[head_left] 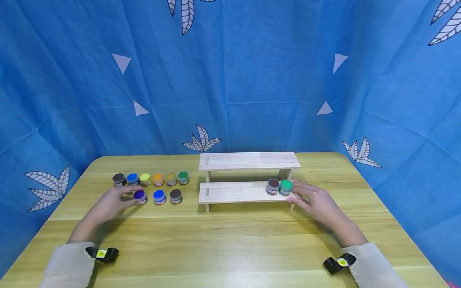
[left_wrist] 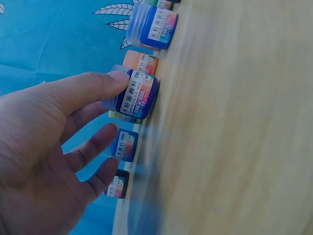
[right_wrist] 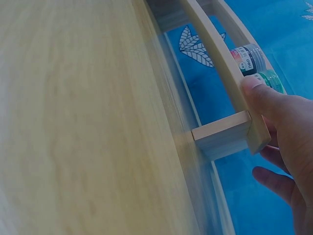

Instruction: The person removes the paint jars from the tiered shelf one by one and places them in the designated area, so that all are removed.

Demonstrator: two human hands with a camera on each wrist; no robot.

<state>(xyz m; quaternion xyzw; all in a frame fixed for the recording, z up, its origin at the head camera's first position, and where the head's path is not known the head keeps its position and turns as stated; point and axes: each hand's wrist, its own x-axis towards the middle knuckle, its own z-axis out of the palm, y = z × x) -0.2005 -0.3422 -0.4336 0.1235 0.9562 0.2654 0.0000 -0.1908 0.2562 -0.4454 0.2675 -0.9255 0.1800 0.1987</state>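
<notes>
Between thumb and fingers, my left hand (head_left: 112, 203) pinches a small paint jar with a purple lid (head_left: 140, 197), at the left end of the front row of jars. In the left wrist view the thumb lies against this labelled jar (left_wrist: 138, 95), and the other fingers spread beyond it. On the right, my right hand (head_left: 318, 202) holds a green-lidded paint jar (head_left: 286, 187) at the right end of the lower shelf (head_left: 234, 192). Its thumb reaches the jar's base by the shelf edge, and its index finger is partly hidden. A brown-lidded jar (head_left: 272, 186) stands close beside the green one.
Behind the left hand runs a back row of jars with black, blue, yellow, orange (head_left: 158, 179), ochre and green lids. Blue (head_left: 159, 197) and dark brown (head_left: 176, 196) jars stand right of the purple one. The wooden rack's upper shelf (head_left: 248, 160) rises behind the lower.
</notes>
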